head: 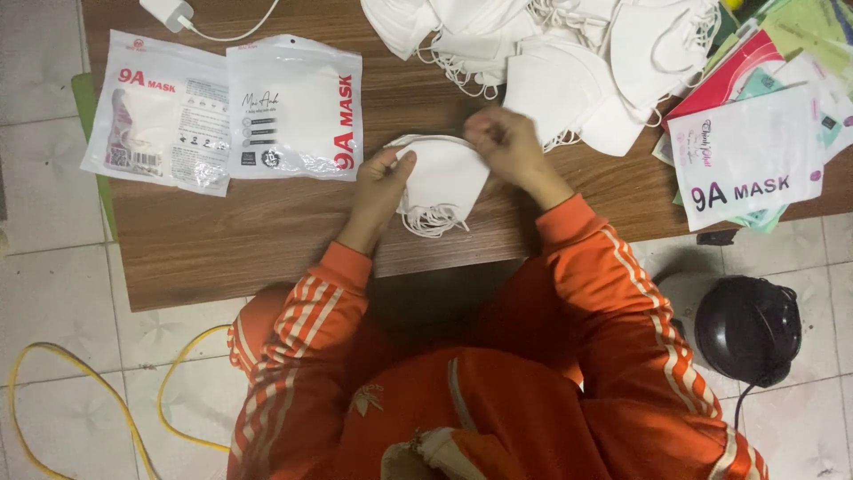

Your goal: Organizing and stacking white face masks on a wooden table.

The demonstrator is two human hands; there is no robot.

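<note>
A small stack of folded white face masks (442, 182) lies on the wooden table (267, 240), ear loops hanging toward me. My left hand (380, 185) grips the stack's left edge. My right hand (504, 142) pinches its upper right corner. Both arms wear orange sleeves with white stripes. A large loose pile of white masks (569, 53) sits just beyond my right hand at the table's far side.
Two filled clear-and-white mask packets (227, 111) lie at the left. A stack of empty printed packets (755, 142) lies at the right. A white charger and cable (178, 13) sit at the far edge. On the tiled floor are a yellow cable (115, 391) and a black round appliance (748, 329).
</note>
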